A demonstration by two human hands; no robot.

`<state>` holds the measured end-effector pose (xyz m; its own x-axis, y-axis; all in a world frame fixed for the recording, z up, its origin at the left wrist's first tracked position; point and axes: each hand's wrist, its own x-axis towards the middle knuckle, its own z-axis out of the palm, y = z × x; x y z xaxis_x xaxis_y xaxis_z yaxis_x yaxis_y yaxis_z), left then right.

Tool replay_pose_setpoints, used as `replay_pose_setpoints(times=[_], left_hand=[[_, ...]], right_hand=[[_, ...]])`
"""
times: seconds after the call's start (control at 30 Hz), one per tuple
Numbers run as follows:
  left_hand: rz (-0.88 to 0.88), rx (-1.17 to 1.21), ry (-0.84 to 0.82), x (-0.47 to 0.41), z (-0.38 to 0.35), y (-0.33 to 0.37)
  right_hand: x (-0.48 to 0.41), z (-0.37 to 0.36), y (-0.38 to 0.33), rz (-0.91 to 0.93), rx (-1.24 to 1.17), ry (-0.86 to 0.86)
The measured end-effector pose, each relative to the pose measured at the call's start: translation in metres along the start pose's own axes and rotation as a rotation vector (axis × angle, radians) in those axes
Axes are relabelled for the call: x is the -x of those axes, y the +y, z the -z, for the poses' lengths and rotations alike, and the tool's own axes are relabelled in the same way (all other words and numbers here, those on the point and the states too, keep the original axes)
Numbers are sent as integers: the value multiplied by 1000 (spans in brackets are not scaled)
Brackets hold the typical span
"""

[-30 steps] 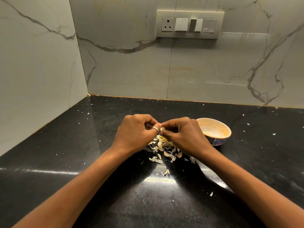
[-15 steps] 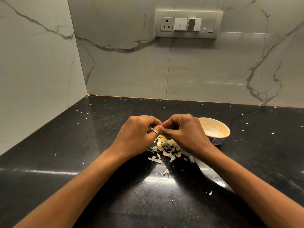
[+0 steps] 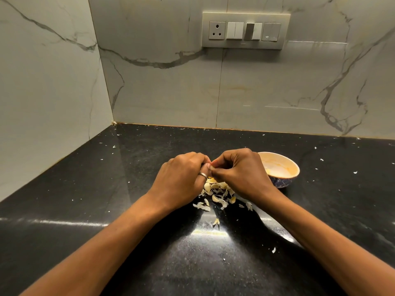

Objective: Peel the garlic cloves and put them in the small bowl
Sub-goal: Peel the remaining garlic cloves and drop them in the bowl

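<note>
My left hand (image 3: pixel 181 178), with a ring on one finger, and my right hand (image 3: pixel 241 171) meet fingertip to fingertip above the counter. Between the curled fingers both pinch a garlic clove, which is almost wholly hidden. Under the hands lies a heap of pale garlic skins (image 3: pixel 215 193). The small bowl (image 3: pixel 284 167), cream inside and blue outside, stands just right of my right hand; what it holds is partly hidden by that hand.
The black stone countertop (image 3: pixel 106 199) is flecked with tiny skin bits. Marble walls close the back and left, forming a corner (image 3: pixel 113 121). A switch and socket panel (image 3: pixel 245 30) sits high on the back wall.
Both hands have stayed together over the skins, shifting only slightly upward in the picture. The bowl and the heap have not moved.
</note>
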<state>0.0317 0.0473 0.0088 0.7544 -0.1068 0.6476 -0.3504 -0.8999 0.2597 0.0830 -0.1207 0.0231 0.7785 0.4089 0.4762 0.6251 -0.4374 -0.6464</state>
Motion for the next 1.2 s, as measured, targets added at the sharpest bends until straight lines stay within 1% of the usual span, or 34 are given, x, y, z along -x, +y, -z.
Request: replay_pose_setpoints(times=[0.23,0.4,0.6,0.73,0.93,1.0,1.2], left_hand=[[-116,-169,52,0,-1,0],[-126,-216,53,-1,0,2],[-11,-108,47,-1,0,4],[-16,-80,30,-1,-1,5],[-2,-25,45,-2,-1,0],[54,58,27,-3,1,-1],[305,377,-39,-10,7,2]], right_hand=[[-1,-3,1,-27,-19,15],[0,-4,0,-27,-16,18],[-1,-2,-2,-26,0,38],[1,-3,-3,10,37,37],[1,-3,-3,23,12,26],[1,-3,-3,-3,-28,2],[-1,2,-7,-128,-234,-77]])
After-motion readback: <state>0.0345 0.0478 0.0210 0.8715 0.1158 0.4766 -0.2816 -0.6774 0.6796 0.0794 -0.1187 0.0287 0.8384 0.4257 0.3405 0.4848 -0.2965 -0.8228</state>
